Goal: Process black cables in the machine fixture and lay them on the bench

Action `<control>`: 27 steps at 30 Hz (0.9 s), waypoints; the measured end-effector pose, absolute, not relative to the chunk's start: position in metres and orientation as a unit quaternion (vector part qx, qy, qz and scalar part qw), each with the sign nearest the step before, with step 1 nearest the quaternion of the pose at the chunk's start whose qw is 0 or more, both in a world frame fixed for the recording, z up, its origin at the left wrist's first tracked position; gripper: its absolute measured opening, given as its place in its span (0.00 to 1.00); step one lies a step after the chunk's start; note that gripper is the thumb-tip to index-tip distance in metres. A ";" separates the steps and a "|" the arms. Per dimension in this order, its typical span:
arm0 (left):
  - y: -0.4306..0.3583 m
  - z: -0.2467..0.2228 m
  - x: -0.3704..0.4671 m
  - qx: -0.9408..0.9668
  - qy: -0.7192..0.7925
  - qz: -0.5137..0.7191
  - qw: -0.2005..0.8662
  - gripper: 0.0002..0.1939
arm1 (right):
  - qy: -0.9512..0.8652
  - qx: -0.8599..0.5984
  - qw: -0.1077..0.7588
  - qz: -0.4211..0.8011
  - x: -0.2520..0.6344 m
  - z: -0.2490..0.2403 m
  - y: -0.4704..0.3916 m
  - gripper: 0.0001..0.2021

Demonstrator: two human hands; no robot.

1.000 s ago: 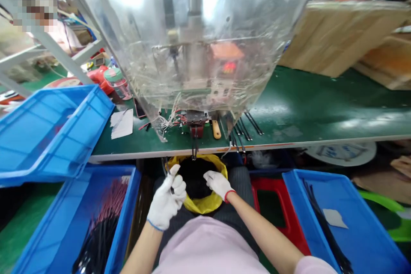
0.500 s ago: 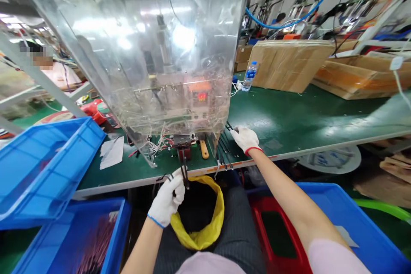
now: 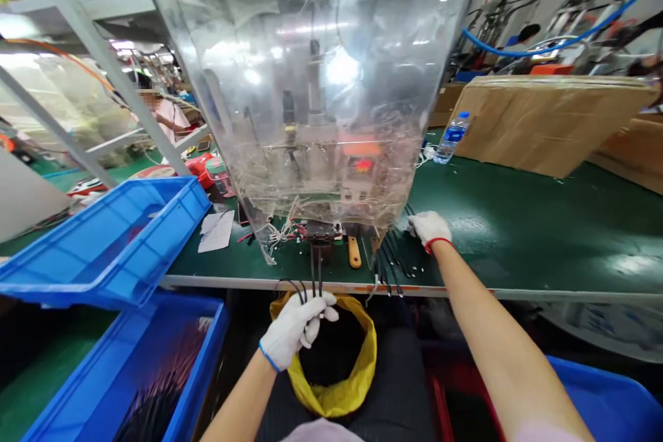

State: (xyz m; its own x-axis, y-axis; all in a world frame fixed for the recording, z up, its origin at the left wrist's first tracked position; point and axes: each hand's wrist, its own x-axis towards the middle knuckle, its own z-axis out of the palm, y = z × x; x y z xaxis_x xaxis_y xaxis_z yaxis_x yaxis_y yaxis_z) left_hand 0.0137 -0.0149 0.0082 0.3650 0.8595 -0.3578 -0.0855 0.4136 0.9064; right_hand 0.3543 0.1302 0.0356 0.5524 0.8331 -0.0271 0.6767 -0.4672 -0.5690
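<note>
My left hand [image 3: 300, 328], in a white glove with a blue cuff, is closed on black wires [image 3: 317, 273] in front of the table edge. Their upper ends run to the small dark fixture [image 3: 318, 231] at the foot of a machine; other black strands curve up behind the fingers. Over on the table, my right hand [image 3: 431, 228], in a white glove with a red cuff, has its fingers drawn together on black wire ends. More black wires [image 3: 391, 259] lie beside it, overhanging the edge. A yellow-rimmed bag [image 3: 370, 359] hangs open below my left hand.
A clear plastic shield [image 3: 311, 152] covers the machine. A wooden-handled tool [image 3: 354, 252], a water bottle [image 3: 452, 138] and cardboard [image 3: 543, 124] stand or lie on the green table [image 3: 492, 248]. Blue bins [image 3: 103, 248] are at left; one lower bin holds wires [image 3: 155, 394]. A person [image 3: 168, 114] sits beyond.
The view has swung left, so the scene sits further right. My left hand now has its wires drawn straight below the fixture. My right hand stays by the black wires.
</note>
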 end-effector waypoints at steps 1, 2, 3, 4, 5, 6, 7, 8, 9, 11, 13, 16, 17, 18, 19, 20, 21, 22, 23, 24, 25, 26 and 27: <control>-0.016 0.010 0.014 0.411 0.439 0.349 0.719 0.23 | -0.449 -0.824 0.299 0.172 0.355 0.036 0.122 0.09; -0.017 0.011 0.015 0.397 0.432 0.359 0.726 0.24 | -0.436 -0.795 0.366 0.209 0.355 0.035 0.112 0.10; -0.018 0.012 0.016 0.386 0.433 0.366 0.728 0.24 | -0.407 -0.751 0.449 0.262 0.353 0.034 0.101 0.10; -0.019 0.013 0.017 0.378 0.439 0.370 0.726 0.23 | -0.365 -0.692 0.532 0.323 0.351 0.033 0.089 0.11; -0.020 0.015 0.017 0.371 0.447 0.376 0.722 0.23 | -0.317 -0.624 0.603 0.384 0.346 0.033 0.076 0.12; -0.023 0.016 0.017 0.365 0.456 0.382 0.717 0.23 | -0.273 -0.558 0.653 0.432 0.340 0.034 0.061 0.13; -0.026 0.016 0.016 0.362 0.462 0.384 0.713 0.22 | -0.247 -0.510 0.681 0.464 0.331 0.036 0.046 0.14; -0.031 0.017 0.014 0.361 0.467 0.383 0.710 0.22 | -0.244 -0.488 0.691 0.475 0.319 0.041 0.030 0.14; -0.038 0.017 0.011 0.364 0.471 0.379 0.708 0.22 | -0.251 -0.470 0.700 0.476 0.306 0.047 0.014 0.15; -0.056 0.014 0.001 0.382 0.481 0.355 0.704 0.21 | -0.267 -0.449 0.709 0.474 0.272 0.061 -0.015 0.15; -0.080 0.004 -0.012 0.399 0.498 0.324 0.699 0.21 | -0.276 -0.456 0.708 0.464 0.235 0.072 -0.038 0.16; -0.115 -0.024 -0.035 0.391 0.527 0.274 0.703 0.21 | -0.267 -0.459 0.688 0.494 0.182 0.069 -0.052 0.17; -0.125 -0.035 -0.042 0.378 0.536 0.259 0.709 0.21 | -0.262 -0.461 0.672 0.517 0.168 0.062 -0.052 0.18; -0.132 -0.046 -0.048 0.357 0.543 0.243 0.720 0.22 | -0.259 -0.466 0.650 0.542 0.155 0.053 -0.051 0.19; -0.137 -0.056 -0.052 0.327 0.549 0.225 0.735 0.22 | -0.257 -0.472 0.625 0.566 0.144 0.041 -0.049 0.20; -0.140 -0.064 -0.054 0.287 0.553 0.215 0.752 0.22 | -0.252 -0.479 0.602 0.587 0.135 0.029 -0.048 0.22; -0.140 -0.070 -0.054 0.240 0.550 0.220 0.769 0.22 | -0.242 -0.485 0.582 0.606 0.128 0.016 -0.047 0.23; -0.138 -0.073 -0.053 0.190 0.538 0.240 0.785 0.22 | -0.228 -0.489 0.567 0.623 0.123 0.005 -0.047 0.25; -0.135 -0.075 -0.049 0.141 0.520 0.276 0.796 0.21 | -0.211 -0.491 0.556 0.637 0.119 -0.005 -0.047 0.26; -0.130 -0.074 -0.044 0.103 0.501 0.318 0.799 0.20 | -0.194 -0.492 0.549 0.648 0.116 -0.012 -0.047 0.26; -0.124 -0.072 -0.038 0.077 0.483 0.356 0.796 0.19 | -0.181 -0.490 0.544 0.656 0.114 -0.017 -0.046 0.26; -0.118 -0.068 -0.033 0.065 0.472 0.381 0.792 0.18 | -0.174 -0.487 0.542 0.663 0.113 -0.019 -0.044 0.26; -0.112 -0.063 -0.027 0.062 0.468 0.393 0.789 0.17 | -0.174 -0.480 0.542 0.667 0.113 -0.018 -0.041 0.25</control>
